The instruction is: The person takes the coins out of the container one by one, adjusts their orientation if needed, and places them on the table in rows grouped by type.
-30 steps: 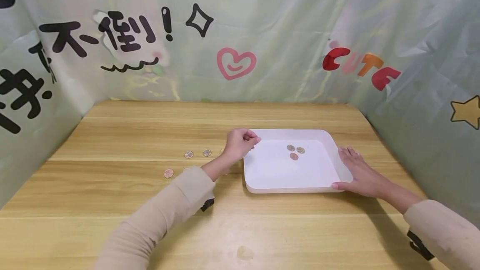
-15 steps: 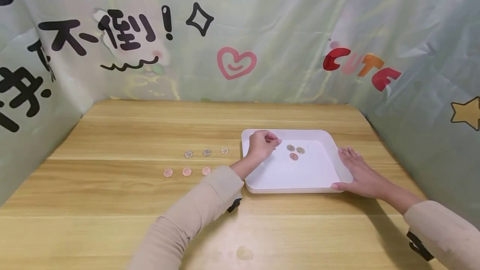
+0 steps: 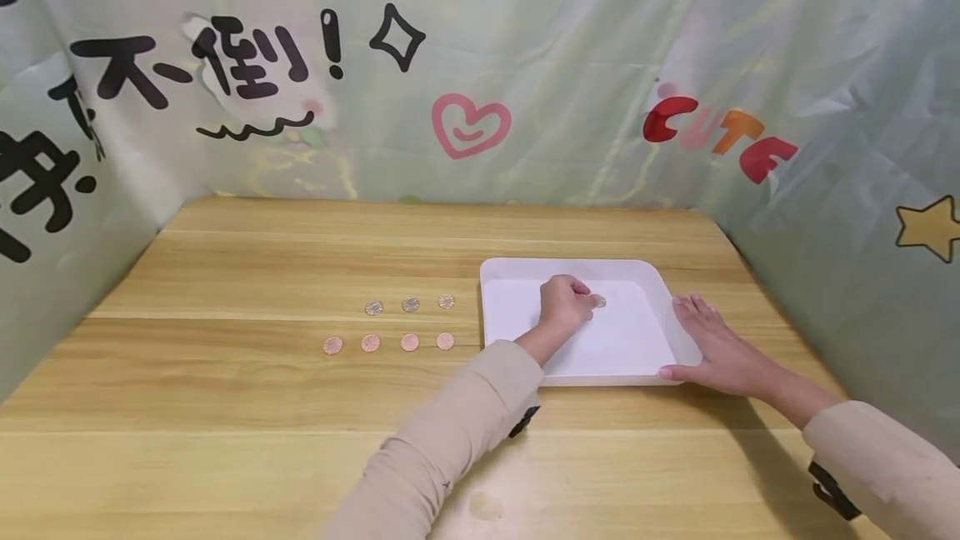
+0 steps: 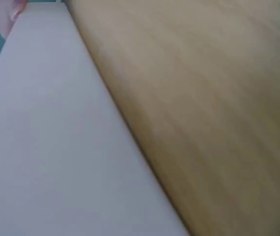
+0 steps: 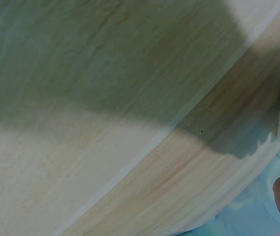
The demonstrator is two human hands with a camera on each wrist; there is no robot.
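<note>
In the head view a shallow white tray lies right of centre on a wooden table. My left hand is inside it, thumb and fingertips drawn together down at the coins. One gold-toned coin shows beside the fingertips; the hand covers the others, so whether it pinches one is hidden. My right hand rests against the tray's right side, fingers straight, thumb at the front corner. The left wrist view has the tray close up, with fingertips at the top corner.
Left of the tray, three gold or silver-toned coins form a back row. In front of them runs a row of several copper coins. A printed cloth hangs behind the table and along both sides.
My left hand has moved right, from the tray's left edge in to the coins, uncovering the coin rows on the table. The right hand has stayed at the tray's side.
</note>
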